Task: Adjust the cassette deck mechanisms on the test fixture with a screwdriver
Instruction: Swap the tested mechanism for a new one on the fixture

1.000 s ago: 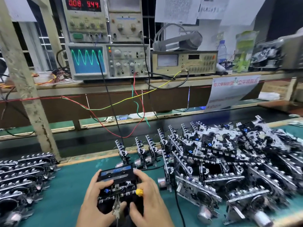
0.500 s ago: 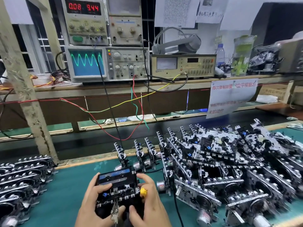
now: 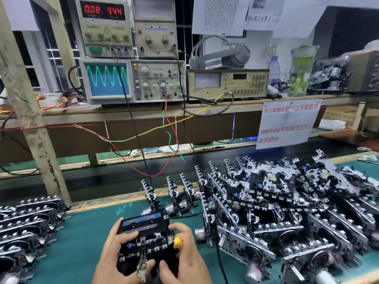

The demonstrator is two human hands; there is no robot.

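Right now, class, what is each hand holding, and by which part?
Both hands hold one cassette deck mechanism: the left hand grips its left side, the right hand its right side. A yellow-tipped tool shows at the right fingers.

On the wooden shelf (image 3: 143, 114) stand a beige oscilloscope with a green sine wave on its blue screen (image 3: 131, 82), a power supply with red digits (image 3: 104, 27) stacked on it, and a beige meter box (image 3: 227, 83). A white paper notice with red characters (image 3: 287, 124) hangs from the shelf edge; a clear plastic bottle (image 3: 274, 67) stands behind.
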